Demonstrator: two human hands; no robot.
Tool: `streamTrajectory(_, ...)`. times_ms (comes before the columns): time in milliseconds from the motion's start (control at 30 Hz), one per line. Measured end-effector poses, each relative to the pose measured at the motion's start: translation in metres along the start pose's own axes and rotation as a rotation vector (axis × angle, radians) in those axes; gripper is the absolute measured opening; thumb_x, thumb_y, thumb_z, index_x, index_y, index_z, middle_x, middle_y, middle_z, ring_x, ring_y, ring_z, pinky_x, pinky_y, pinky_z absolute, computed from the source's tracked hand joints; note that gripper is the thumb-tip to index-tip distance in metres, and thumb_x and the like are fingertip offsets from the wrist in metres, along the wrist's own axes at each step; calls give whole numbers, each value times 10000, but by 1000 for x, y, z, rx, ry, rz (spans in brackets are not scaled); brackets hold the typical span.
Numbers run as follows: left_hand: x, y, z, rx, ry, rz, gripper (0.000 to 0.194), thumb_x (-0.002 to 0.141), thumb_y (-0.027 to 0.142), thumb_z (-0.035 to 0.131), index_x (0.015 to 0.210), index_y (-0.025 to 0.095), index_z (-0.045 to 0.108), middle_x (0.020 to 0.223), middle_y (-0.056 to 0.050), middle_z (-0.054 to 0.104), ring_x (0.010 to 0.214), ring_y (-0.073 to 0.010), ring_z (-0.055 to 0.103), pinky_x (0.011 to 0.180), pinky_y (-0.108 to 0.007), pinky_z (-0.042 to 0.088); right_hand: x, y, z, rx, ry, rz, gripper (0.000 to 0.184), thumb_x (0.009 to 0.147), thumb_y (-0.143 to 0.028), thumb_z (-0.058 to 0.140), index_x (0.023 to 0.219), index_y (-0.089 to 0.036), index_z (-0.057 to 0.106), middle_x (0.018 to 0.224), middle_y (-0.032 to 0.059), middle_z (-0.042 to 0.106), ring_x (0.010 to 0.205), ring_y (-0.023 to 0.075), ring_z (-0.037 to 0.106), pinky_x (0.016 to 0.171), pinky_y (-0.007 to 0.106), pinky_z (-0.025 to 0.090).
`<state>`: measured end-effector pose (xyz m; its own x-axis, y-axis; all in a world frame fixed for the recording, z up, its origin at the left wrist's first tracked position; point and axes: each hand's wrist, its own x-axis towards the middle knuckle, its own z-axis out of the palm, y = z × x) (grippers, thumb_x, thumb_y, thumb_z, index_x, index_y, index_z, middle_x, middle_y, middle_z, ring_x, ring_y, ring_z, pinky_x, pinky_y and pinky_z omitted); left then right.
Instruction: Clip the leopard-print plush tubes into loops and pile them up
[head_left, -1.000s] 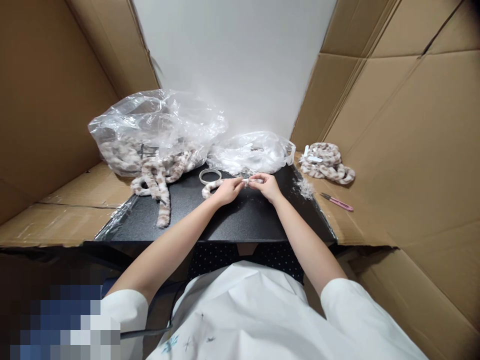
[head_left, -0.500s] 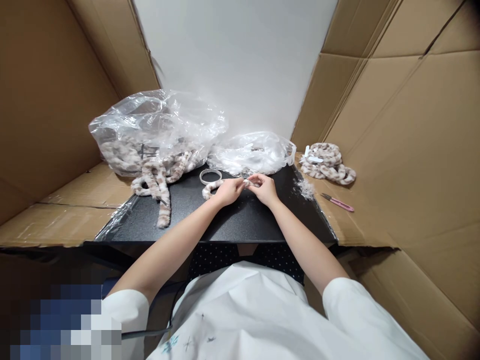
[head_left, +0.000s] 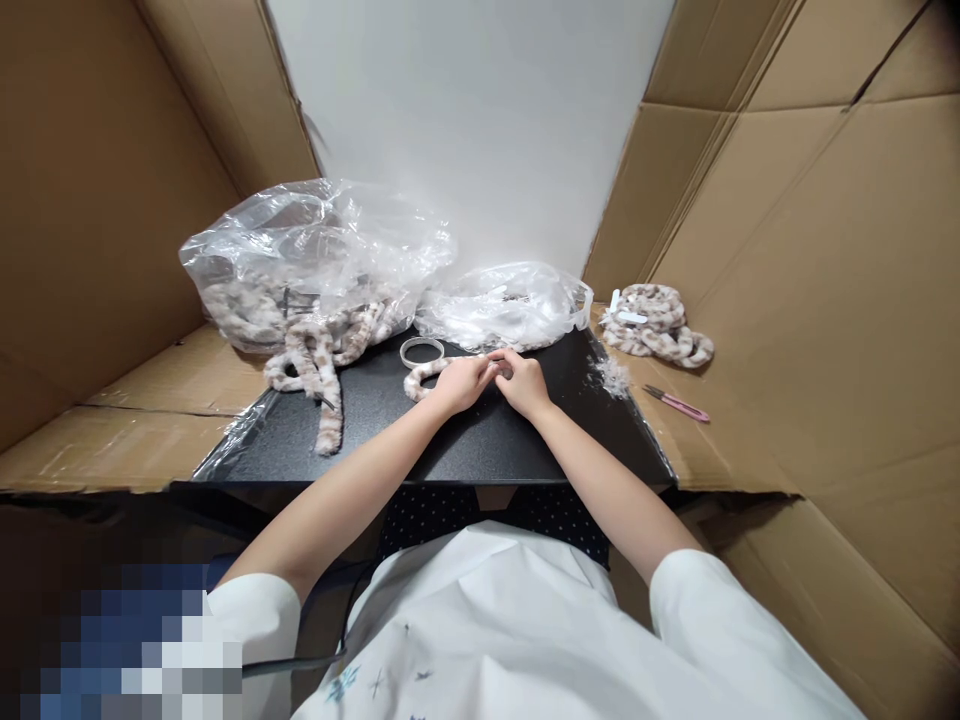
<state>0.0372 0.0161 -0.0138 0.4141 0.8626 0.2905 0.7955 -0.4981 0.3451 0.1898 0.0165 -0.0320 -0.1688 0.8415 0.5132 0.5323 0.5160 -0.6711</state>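
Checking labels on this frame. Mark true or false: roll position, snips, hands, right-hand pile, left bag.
1. The tape roll lies beyond the left hand. True.
2. The snips are in the right hand. False: they lie on the cardboard, right of the black tabletop.
3. The hands are far apart. False: they are close together, at the fuzzy strip.
4. White tags show on the right pile.
True.
5. The left bag is opaque. False: it is see-through, with fuzzy strips visible inside.
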Motion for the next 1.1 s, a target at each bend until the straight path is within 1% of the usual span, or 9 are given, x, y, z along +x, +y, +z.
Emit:
streamTrajectory(100, 1, -2, 1, -115, 50, -11, 315, 944, 335, 408, 850, 151, 645, 777, -80, 682, 705, -202, 596, 649, -274, 387, 1, -2, 0, 27, 9, 1, 291, 762, -104, 577, 1004, -236, 672, 878, 41, 759, 826, 232, 727, 776, 335, 558)
streamTrajectory(167, 2, -3, 1, -188, 90, -26, 332, 933, 347, 410, 773, 151, 625, 689, -50, 641, 637, -177, 550, 607, -265, 359, 3, -2, -2, 84, 27, -7, 279, 760, -132, 602, 1015, -226, 660, 919, 47, 755, 887, 228, 720, 811, 332, 557)
streamTrajectory(267, 2, -3, 0, -257, 168, -51, 374, 922, 380, 406, 661, 161, 561, 586, -12, 556, 578, -148, 479, 572, -257, 330, 5, -3, -7, 113, 84, -52, 369, 708, -192, 693, 1070, -224, 631, 1088, 66, 723, 1044, 236, 673, 913, 351, 527)
streamTrajectory(333, 1, -4, 0, -283, 196, -53, 389, 919, 394, 397, 637, 167, 538, 563, -1, 529, 570, -141, 461, 570, -255, 327, 7, -2, -10, 114, 112, -80, 438, 678, -228, 734, 1100, -217, 616, 1134, 78, 704, 1078, 243, 652, 941, 363, 511)
streamTrajectory(533, 0, -4, 0, -297, 174, -53, 386, 912, 401, 393, 672, 162, 580, 577, -5, 562, 570, -146, 485, 588, -262, 351, 7, 2, -13, 131, 106, -31, 252, 704, -169, 643, 951, -213, 661, 949, 41, 741, 854, 208, 697, 816, 324, 539)
streamTrajectory(767, 3, -7, 3, -388, 131, -45, 401, 910, 414, 368, 735, 152, 617, 677, -30, 645, 654, -175, 555, 666, -274, 421, 7, 5, -6, 257, 110, 63, 235, 667, -206, 671, 901, -210, 654, 882, 39, 747, 824, 210, 707, 744, 301, 545)
streamTrajectory(933, 5, -8, 6, -442, 119, -44, 390, 925, 395, 356, 739, 156, 602, 750, -46, 676, 714, -187, 580, 723, -285, 449, 5, 4, -2, 359, 112, 157, 319, 635, -260, 731, 930, -200, 628, 764, 37, 739, 723, 208, 714, 669, 289, 550)
streamTrajectory(1000, 6, -8, 8, -414, 109, -33, 381, 932, 387, 356, 718, 166, 580, 723, -43, 660, 704, -185, 573, 718, -286, 447, 4, 2, 0, 348, 118, 155, 309, 636, -263, 735, 921, -201, 632, 773, 38, 742, 734, 214, 722, 684, 296, 558)
streamTrajectory(1100, 7, -10, 10, -348, 101, -25, 366, 932, 365, 367, 664, 179, 532, 674, -41, 621, 669, -183, 554, 687, -286, 430, 3, 0, 4, 313, 128, 111, 239, 664, -211, 691, 900, -206, 651, 875, 47, 752, 832, 230, 736, 751, 309, 566)
